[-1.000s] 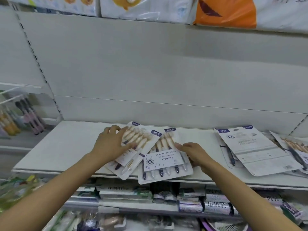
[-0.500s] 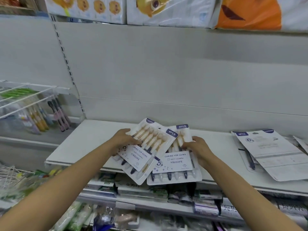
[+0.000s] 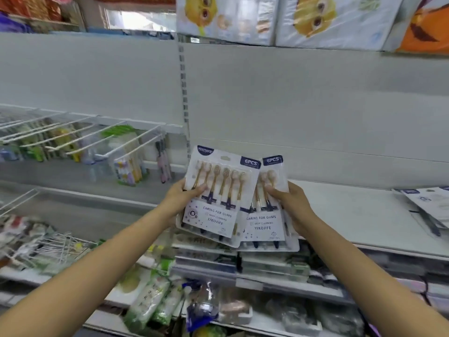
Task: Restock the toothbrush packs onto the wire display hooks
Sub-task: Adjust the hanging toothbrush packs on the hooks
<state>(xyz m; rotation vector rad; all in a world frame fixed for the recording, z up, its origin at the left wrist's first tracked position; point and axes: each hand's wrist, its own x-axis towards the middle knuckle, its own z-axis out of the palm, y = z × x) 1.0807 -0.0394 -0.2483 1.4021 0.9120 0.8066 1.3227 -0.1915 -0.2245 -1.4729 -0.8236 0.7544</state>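
Hands hold two toothbrush packs up in front of the white shelf (image 3: 352,215). The left hand (image 3: 181,198) clamps thumb and fingers on the front pack (image 3: 218,193); the right hand (image 3: 291,203) grips the rear pack (image 3: 267,220), which the front one overlaps. Wire hooks (image 3: 102,142) stand off to the left, carrying what look like blurred brush packs.

Single head-worn view, wide-angle, looks forward and slightly down from close before the white shelf (image 3: 340,215), facing its back panel (image 3: 303,113), wire hooks (image 3: 102,142) left of shelf.
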